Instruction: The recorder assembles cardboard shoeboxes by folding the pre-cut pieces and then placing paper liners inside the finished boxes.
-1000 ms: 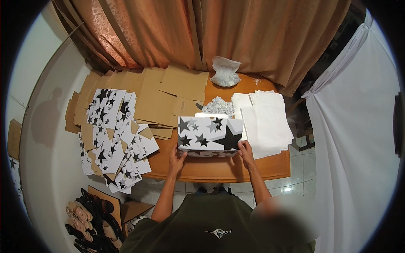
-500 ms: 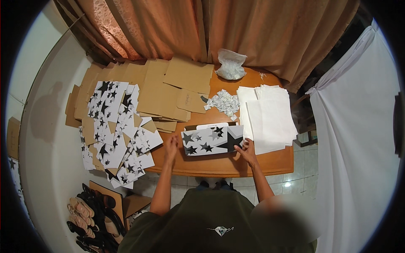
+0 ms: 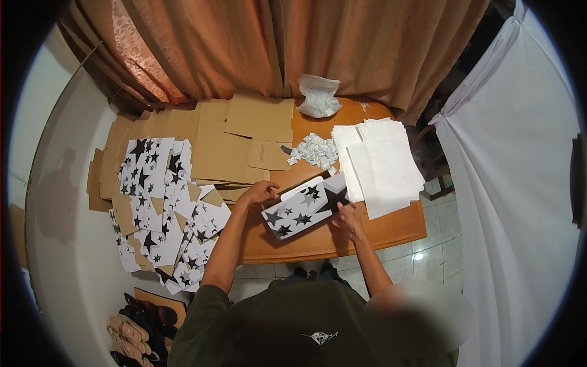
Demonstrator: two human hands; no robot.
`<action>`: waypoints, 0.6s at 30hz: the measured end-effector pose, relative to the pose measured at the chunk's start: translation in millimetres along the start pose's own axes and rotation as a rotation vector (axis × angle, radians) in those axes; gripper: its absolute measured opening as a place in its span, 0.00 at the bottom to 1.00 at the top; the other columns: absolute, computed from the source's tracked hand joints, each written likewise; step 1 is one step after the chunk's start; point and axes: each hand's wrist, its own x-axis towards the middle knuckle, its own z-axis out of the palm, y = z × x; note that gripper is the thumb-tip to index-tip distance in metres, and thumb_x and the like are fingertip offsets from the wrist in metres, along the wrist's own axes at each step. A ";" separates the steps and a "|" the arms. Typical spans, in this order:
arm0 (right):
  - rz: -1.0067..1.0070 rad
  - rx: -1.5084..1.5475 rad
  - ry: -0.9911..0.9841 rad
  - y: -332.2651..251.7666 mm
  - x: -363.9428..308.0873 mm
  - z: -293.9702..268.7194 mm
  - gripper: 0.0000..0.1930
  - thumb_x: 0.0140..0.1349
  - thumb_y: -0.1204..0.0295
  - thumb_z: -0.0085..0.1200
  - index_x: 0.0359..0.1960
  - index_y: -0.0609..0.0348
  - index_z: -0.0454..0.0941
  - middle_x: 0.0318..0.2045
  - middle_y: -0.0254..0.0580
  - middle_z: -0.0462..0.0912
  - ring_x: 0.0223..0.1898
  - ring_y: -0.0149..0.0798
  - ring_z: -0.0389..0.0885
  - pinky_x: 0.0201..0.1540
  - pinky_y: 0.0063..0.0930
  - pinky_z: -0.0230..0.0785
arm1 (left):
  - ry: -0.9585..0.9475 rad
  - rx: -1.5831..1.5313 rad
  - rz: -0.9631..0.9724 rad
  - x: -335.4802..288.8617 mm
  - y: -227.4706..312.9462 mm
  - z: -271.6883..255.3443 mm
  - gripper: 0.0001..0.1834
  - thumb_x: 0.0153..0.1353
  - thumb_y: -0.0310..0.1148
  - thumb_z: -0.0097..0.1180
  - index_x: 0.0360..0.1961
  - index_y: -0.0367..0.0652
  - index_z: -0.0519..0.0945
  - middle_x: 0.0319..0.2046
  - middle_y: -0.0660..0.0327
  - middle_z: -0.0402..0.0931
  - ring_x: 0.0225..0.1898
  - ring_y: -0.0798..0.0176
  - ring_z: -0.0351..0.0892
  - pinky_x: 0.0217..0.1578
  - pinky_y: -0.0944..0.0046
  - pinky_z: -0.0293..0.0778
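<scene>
A cardboard box (image 3: 304,210) with black and grey stars on white stands at a slant near the table's front edge, its right end turned away from me. A white flap or card (image 3: 302,191) shows along its far side. My left hand (image 3: 262,192) is at the box's far left corner, fingers bent and apart; whether they touch it I cannot tell. At the right end, my right hand (image 3: 350,220) has its thumb against the starred face, and its other fingers are partly hidden.
Flat star-printed cardboard pieces (image 3: 156,208) overlap on the left, before stacked brown cardboard (image 3: 217,144). Small white packets (image 3: 315,151) are heaped beyond the box, near a clear plastic bag (image 3: 319,98). White paper sheets (image 3: 385,165) lie right. Shoes (image 3: 131,333) stand lower left.
The box has swung to a slant, its right end now farther away and its left end nearer. My left hand has moved up to its far left corner. The view has shifted a little.
</scene>
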 end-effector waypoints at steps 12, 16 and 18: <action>-0.158 -0.402 -0.126 15.7 -33.6 25.8 0.48 0.63 0.38 0.56 0.69 0.70 0.59 0.60 0.68 0.71 0.61 0.56 0.73 0.61 0.41 0.67 | 0.425 -0.437 -0.188 -75.3 45.9 117.6 0.22 0.56 0.21 0.61 0.53 0.31 0.75 0.30 0.49 0.83 0.28 0.60 0.86 0.30 0.62 0.87; -0.247 -0.441 -0.031 20.3 -33.5 20.1 0.50 0.64 0.37 0.54 0.68 0.77 0.60 0.61 0.71 0.72 0.63 0.55 0.73 0.64 0.40 0.64 | 0.526 -0.923 -0.195 -76.2 70.0 162.4 0.18 0.61 0.20 0.60 0.52 0.34 0.74 0.36 0.51 0.80 0.30 0.60 0.86 0.31 0.60 0.89; -0.329 -0.445 0.269 17.6 -26.8 16.6 0.45 0.67 0.41 0.53 0.70 0.71 0.59 0.53 0.56 0.76 0.50 0.41 0.75 0.55 0.31 0.67 | 0.430 -1.022 -0.171 -74.9 71.0 167.2 0.12 0.65 0.24 0.58 0.50 0.36 0.75 0.38 0.53 0.79 0.32 0.61 0.85 0.26 0.60 0.87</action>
